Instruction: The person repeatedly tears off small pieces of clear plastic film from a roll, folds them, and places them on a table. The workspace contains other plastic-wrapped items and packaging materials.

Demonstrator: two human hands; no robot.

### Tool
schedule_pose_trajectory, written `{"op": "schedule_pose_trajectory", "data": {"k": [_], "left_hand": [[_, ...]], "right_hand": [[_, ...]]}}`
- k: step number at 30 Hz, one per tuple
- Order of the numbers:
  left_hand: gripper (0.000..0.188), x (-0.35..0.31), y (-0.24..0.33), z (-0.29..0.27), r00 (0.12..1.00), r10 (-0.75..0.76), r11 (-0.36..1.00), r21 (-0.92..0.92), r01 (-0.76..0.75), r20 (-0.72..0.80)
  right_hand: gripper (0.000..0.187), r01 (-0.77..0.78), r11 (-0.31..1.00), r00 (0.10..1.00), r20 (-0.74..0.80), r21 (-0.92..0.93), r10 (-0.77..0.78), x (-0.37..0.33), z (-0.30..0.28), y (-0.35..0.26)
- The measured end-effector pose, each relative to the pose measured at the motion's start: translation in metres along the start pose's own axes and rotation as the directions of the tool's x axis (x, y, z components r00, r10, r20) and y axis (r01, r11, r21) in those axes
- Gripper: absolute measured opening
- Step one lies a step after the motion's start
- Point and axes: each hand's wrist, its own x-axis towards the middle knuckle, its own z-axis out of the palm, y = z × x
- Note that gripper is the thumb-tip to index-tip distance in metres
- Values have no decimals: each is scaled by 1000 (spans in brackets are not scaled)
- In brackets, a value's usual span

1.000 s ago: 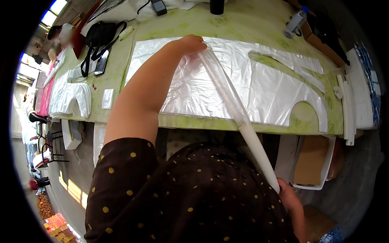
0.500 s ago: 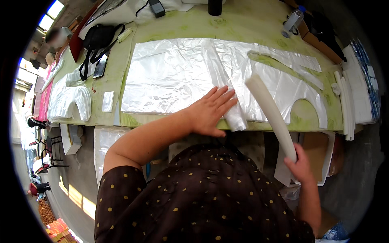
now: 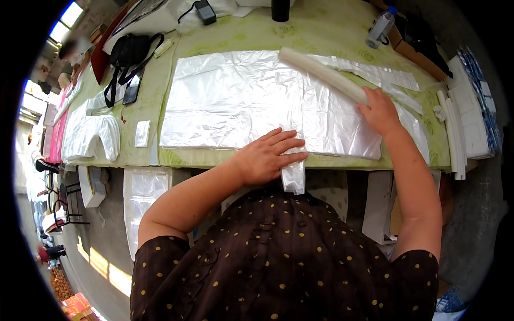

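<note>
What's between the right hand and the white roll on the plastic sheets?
Nothing visible. The right hand already grips the near end of the white roll, which lies across the plastic sheets. The left hand presses the sheets' near edge, apart from the roll.

Black bag [image 3: 130,53] sitting on green table [image 3: 155,96] beside dark phone [image 3: 131,88]; plastic bottle [image 3: 378,29] lying top right; white stacks [image 3: 471,123] sitting right edge; white bags [image 3: 91,134] piling left.
</note>
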Motion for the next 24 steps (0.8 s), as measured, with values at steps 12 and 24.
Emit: {"op": "schedule_pose_trajectory", "data": {"k": [12,24], "left_hand": [[49,0,-1,-2,1000,9,999,-38,-8,19],[54,-7,5,-12,974,-168,867,-494,70,-155]], "right_hand": [[57,-30,993,999,-24,-111,28,-11,10,18],[37,467,697,857,-83,544,-509,-67,43,-124]]}}
